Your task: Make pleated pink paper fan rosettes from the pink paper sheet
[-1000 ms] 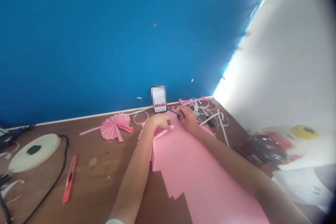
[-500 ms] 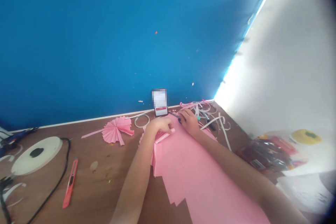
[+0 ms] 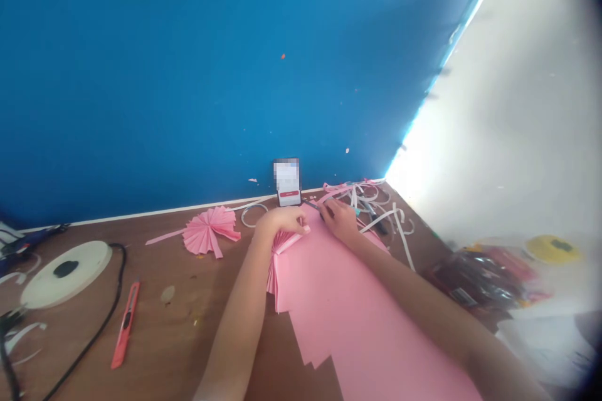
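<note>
My left hand (image 3: 285, 222) is closed on a pleated pink paper fan (image 3: 283, 269), its thumb and fingers at the upper folds. Part of the fan is hidden behind my wrist. Under both hands lies a large pink paper sheet (image 3: 343, 307) with a stepped left edge. At the far end of the sheet, my right hand (image 3: 339, 218) is curled around a slim dark tool (image 3: 311, 204); its kind is hard to make out. Left of my left hand rests another pink paper rosette (image 3: 209, 230) with a strip trailing from it.
A phone (image 3: 287, 183) leans upright against the blue wall. White and pink strips (image 3: 399, 232) lie tangled at the right. A red box cutter (image 3: 126, 326), a round white disc (image 3: 89, 266) and a black cable (image 3: 106, 316) are on the left. Plastic-wrapped packs (image 3: 489, 276) sit far right.
My left hand has shifted slightly left, and its thumb and fingers have loosened a little at the folds. My right hand has barely moved.
</note>
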A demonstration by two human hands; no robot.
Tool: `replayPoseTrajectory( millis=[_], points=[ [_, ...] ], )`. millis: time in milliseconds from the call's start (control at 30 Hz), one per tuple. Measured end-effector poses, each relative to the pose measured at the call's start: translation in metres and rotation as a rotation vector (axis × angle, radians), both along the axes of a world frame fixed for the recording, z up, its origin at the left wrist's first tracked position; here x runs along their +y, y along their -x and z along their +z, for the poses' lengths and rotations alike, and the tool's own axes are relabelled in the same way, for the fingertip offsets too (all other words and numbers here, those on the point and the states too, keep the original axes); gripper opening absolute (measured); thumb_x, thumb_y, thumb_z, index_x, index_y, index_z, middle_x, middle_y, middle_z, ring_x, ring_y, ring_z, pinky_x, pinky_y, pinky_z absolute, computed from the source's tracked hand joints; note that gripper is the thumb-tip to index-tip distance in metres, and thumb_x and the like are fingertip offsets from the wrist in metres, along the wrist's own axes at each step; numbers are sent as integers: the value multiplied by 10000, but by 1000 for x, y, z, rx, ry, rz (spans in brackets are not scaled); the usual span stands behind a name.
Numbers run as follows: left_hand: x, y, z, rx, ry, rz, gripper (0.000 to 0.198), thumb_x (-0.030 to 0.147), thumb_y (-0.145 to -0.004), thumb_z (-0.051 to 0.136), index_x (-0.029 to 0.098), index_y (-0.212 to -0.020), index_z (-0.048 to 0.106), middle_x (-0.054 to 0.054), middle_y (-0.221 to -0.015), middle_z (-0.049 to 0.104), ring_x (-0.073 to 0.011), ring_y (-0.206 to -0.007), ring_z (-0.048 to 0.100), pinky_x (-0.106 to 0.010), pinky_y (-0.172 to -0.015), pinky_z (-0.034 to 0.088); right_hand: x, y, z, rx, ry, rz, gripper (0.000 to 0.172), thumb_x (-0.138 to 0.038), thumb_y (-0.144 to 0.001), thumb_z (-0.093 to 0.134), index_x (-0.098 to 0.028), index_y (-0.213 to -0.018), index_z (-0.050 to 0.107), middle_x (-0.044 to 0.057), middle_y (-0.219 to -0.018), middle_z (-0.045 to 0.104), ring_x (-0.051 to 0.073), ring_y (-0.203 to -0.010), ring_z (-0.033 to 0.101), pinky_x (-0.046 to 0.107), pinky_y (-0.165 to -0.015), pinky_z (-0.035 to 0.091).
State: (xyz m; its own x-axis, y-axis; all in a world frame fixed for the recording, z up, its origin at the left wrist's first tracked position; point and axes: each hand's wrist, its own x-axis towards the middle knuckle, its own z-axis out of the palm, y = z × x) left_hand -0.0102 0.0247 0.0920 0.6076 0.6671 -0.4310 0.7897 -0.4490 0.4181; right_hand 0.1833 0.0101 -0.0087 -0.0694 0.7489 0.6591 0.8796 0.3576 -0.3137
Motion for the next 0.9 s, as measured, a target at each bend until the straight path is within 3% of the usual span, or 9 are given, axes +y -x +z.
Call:
replayPoseTrajectory(
  millis=[100,367,533,900],
  points=[
    [-2,-1,1,-13,10,3,246,410,-718,560,182,-786,623,2,-777,614,-140,-689,523,-224,-565,336,0,1,2,27,-6,2,301,-356,-919,427,-191,-724,586,28,-658,611,142,-591,530,255,-541,281],
    [0,-1,-2,-26,-10,-8,211,371,-722,523,172,-652,542,19,-615,496,-119,-563,416,-256,-516,262,6,-5,1,144,-19,56,178,-241,-911,420,-204,-897,593,67,-907,632,198,-838,571,287,-690,414],
    [1,-1,-4,-37,-4,-12,219,378,-725,514,173,-649,520,20,-618,475,-117,-569,412,-254,-516,258,8,-7,-3,155,2,145,281,-162,-889,403,-212,-1085,599,77,-998,636,205,-852,591,317,-750,454],
    [4,1,-8,-58,-6,-25,214,385,-739,504,180,-694,543,19,-651,502,-124,-600,448,-241,-527,287,8,-4,-3,177,-43,107,443,-131,-842,397,-205,-1271,484,102,-1032,632,236,-927,584,376,-808,469]
  ],
)
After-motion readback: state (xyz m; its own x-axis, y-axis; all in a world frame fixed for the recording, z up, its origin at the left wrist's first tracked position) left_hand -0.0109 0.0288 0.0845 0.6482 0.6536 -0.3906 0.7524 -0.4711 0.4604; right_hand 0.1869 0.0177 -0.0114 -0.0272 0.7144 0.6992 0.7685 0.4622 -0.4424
